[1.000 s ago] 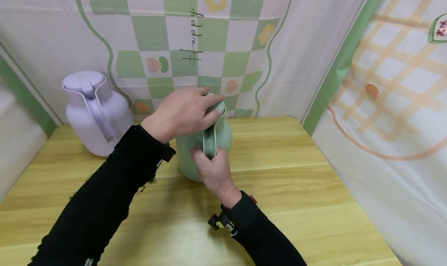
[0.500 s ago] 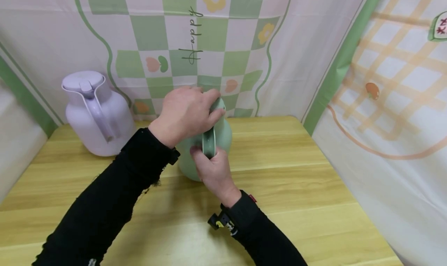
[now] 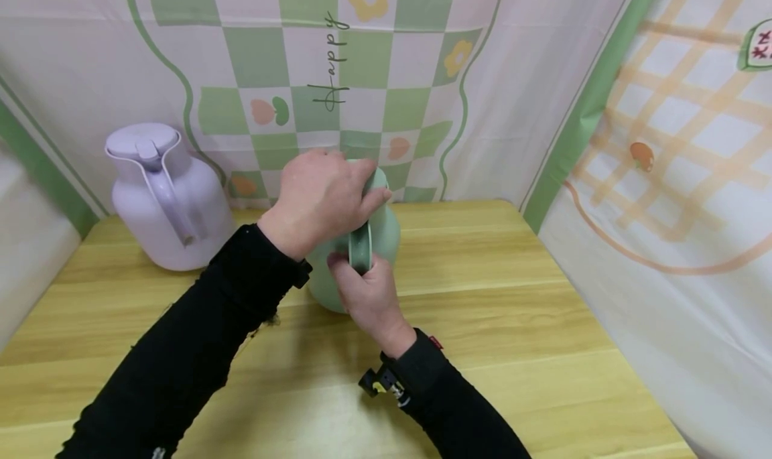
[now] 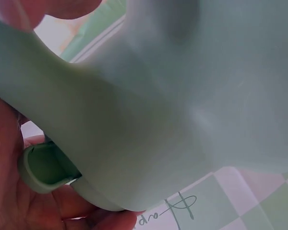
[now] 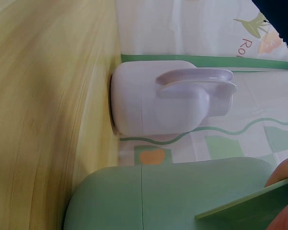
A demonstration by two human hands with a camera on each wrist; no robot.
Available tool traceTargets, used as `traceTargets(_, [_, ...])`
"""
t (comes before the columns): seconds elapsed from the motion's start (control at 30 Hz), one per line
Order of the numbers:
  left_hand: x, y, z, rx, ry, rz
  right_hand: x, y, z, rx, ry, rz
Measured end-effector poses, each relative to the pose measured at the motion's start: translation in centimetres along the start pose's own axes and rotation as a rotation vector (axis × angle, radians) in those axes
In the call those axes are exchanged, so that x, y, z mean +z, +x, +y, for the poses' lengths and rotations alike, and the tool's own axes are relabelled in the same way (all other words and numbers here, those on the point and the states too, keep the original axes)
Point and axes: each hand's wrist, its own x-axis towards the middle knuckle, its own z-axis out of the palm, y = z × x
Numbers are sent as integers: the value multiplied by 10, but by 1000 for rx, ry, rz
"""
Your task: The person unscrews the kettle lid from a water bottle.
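A mint-green thermos jug stands upright on the wooden table. My left hand lies over its top, fingers and thumb curled round the lid. In the left wrist view, fingers show beside the lid's thumb lever, with the jug's body filling much of the picture. Below, my right hand grips the upright handle, thumb on its left side. The right wrist view catches the handle between fingertips at the lower right corner. My left hand hides much of the lid.
A lilac jug of similar shape stands at the back left, its lid on and its handle toward me. Behind the wooden table hangs a green-and-white checked cloth; another patterned cloth hangs on the right.
My left hand has shifted slightly right and turned a little on the lid, mostly in the first half second. The right hand and both jugs stay in place.
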Motion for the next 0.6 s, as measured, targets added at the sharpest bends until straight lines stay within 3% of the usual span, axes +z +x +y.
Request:
traceTargets(0.27, [-5,3,3,-37,46,-167,-1,-1,-1,-1,22,-11])
traceTargets(0.6, [-6,1,0,-27,42,-161,0,0,0,-11,21,-15])
